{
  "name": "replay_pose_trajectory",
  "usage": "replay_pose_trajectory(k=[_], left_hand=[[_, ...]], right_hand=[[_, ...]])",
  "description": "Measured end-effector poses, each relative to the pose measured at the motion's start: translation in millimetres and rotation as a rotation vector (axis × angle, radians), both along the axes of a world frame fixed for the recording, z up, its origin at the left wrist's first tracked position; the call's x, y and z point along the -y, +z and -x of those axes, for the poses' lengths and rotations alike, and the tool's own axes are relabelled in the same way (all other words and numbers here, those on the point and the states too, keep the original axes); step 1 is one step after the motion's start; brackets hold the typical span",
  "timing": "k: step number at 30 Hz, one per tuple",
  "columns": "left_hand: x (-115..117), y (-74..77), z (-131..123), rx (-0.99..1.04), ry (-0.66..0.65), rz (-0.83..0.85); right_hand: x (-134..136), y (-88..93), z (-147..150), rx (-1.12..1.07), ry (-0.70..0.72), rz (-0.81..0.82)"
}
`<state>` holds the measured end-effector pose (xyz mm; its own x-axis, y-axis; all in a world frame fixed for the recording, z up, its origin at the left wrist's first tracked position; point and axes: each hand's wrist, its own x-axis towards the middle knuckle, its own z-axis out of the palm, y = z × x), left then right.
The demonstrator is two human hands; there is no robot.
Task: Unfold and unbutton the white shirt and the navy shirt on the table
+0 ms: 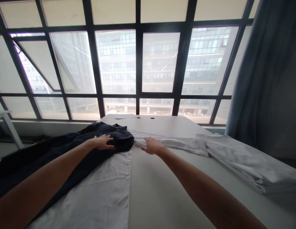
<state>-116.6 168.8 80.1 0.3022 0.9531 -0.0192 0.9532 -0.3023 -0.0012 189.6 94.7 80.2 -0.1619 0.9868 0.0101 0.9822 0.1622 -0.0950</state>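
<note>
On the head feed, my left grip (102,142) sits wide open, palm down, fingers spread flat on a dark denim shirt (114,138) and holding nothing between them. That shirt lies bunched across the left side of the counter (164,194), its collar toward the far end, on top of a white garment (93,194) spread beneath it. My right grip (151,145) is also open, with the fingers loosely apart and nothing held. It sits over a long white sleeve (176,143) stretching right from the dark shirt across the counter; I can't tell whether the fingertips actually touch the cloth. Just beyond that sleeve, on the right, lies a stack of folded white cloth (248,162). Past the far end of the counter stands a tall gridded window (138,63), with a blue curtain (253,79) hanging at its right.
</note>
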Motion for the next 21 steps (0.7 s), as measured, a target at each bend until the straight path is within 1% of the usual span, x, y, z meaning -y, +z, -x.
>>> replay_pose_trajectory(k=[1, 2, 3, 4, 5, 6, 8, 10, 12, 14, 15, 16, 18, 20, 21], left_hand=[[-0.2, -23.5, 3.3, -0.036, -0.004, 0.097], [-0.2, -43.0, 6.9, -0.024, 0.025, 0.114], [-0.1, -58.0, 10.2, -0.007, 0.049, 0.113], [0.2, -68.5, 12.7, 0.016, 0.068, 0.091], [0.7, -74.9, 13.7, 0.041, 0.084, 0.065], [1.8, -77.9, 13.0, 0.059, 0.094, 0.047], [7.2, -78.0, 5.0, 0.072, 0.114, 0.033], [16.4, -76.2, -11.6, 0.083, 0.11, 0.043], [26.1, -76.9, -32.7, 0.1, 0.08, 0.066], [31.1, -80.0, -51.8, 0.113, 0.068, 0.067], [30.6, -81.8, -58.6, 0.114, 0.075, 0.054], [27.9, -83.4, -63.2, 0.114, 0.085, 0.036], [16.8, -85.2, -65.4, 0.119, 0.088, 0.005], [1.5, -85.1, -61.2, 0.129, 0.069, -0.005], [-6.3, -84.5, -58.1, 0.132, 0.057, -0.004]], right_hand=[[-0.1, -12.0, -12.8, 0.034, -0.019, 0.044], [-0.3, -22.7, -25.2, 0.048, -0.039, 0.079], [-0.6, -31.9, -36.5, 0.049, -0.054, 0.101], [-0.8, -39.7, -46.3, 0.039, -0.06, 0.105], [-1.0, -46.5, -54.1, 0.024, -0.057, 0.098], [-1.0, -52.3, -59.8, 0.011, -0.048, 0.079], [-0.7, -61.4, -65.6, -0.006, -0.019, 0.027], [-0.8, -66.8, -67.3, -0.022, 0.006, -0.003], [-3.8, -68.3, -70.8, -0.04, 0.018, 0.005], [-11.0, -66.9, -81.9, -0.042, -0.018, 0.043], [-15.8, -65.9, -91.4, -0.033, -0.07, 0.061], [-20.8, -65.3, -103.6, -0.024, -0.151, 0.068], [-30.0, -65.7, -134.2, -0.013, -0.381, 0.045], [-35.7, -68.6, -167.7, -0.035, -0.622, -0.015], [-37.1, -70.8, -183.1, -0.055, -0.695, -0.046]])
